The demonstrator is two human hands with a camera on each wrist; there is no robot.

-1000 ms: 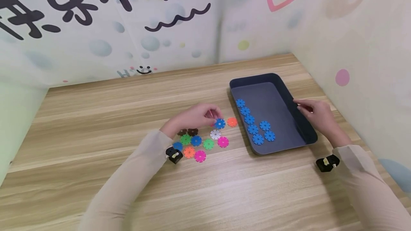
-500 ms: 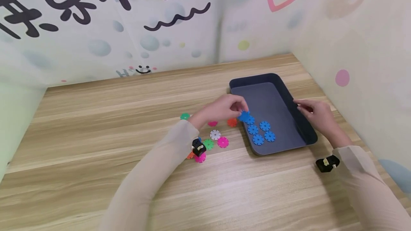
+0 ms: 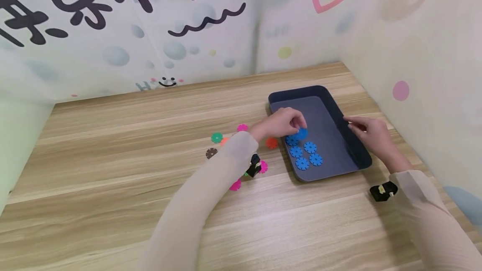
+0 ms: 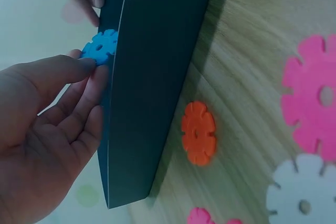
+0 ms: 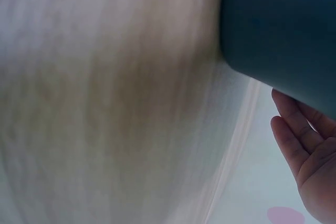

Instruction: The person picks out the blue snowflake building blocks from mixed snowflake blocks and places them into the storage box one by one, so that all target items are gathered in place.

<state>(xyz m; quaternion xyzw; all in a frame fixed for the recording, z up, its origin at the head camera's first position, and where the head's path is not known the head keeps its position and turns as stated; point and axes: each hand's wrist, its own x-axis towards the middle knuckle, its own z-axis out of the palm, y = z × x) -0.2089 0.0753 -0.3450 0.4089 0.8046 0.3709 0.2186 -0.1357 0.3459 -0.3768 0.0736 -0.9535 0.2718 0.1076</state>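
Note:
My left hand [image 3: 282, 123] pinches a blue flower-shaped plastic disc [image 4: 99, 47] between thumb and fingers, over the left part of the dark tray [image 3: 331, 141]. The disc has a notched rim and a small centre hole. Below it in the head view, several similar blue discs [image 3: 310, 147] lie on the tray floor along its left side. My right hand [image 3: 374, 135] is at the tray's right wall; the fingertips touch the rim, with the fingers mostly straight. In the right wrist view its fingers [image 5: 293, 137] show beside the tray's outer wall [image 5: 283, 35].
Loose discs lie on the wooden table left of the tray: orange [image 4: 198, 133], pink [image 4: 315, 95], white [image 4: 302, 192], green [image 3: 216, 137] and brown [image 3: 211, 152]. My left forearm covers some. A wall [image 3: 433, 53] rises close on the right, another [image 3: 226, 53] at the back.
My left hand has picked up a blue disc from the loose group and carried it rightward over the tray wall into the tray. The right hand and tray have stayed in place.

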